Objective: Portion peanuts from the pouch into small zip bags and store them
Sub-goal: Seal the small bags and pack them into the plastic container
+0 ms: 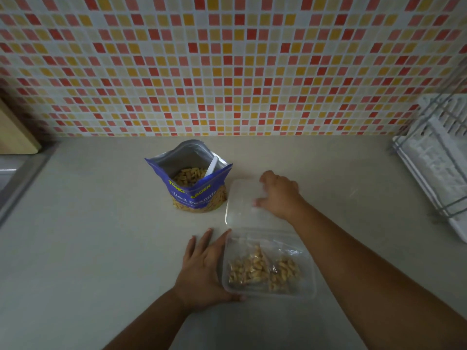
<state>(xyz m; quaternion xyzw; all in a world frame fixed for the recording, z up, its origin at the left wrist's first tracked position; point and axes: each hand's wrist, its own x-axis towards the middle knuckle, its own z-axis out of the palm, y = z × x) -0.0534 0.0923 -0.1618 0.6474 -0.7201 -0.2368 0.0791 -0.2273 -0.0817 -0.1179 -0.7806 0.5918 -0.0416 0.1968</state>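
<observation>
The left hand [202, 269], fingers straight, braces the container [267, 294], which holds two filled zip bags [249, 270] on the table [101, 248]. The right hand [278, 195] lies on the lid [240, 213]; blur hides whether it grips. Lift the lid flat, align its corners and press evenly.

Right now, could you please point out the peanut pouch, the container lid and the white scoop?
peanut pouch [199, 198]: head view, printed blue front.
container lid [240, 213]: head view, its clear near-left part.
white scoop [212, 166]: head view, handle inside the pouch mouth.
</observation>
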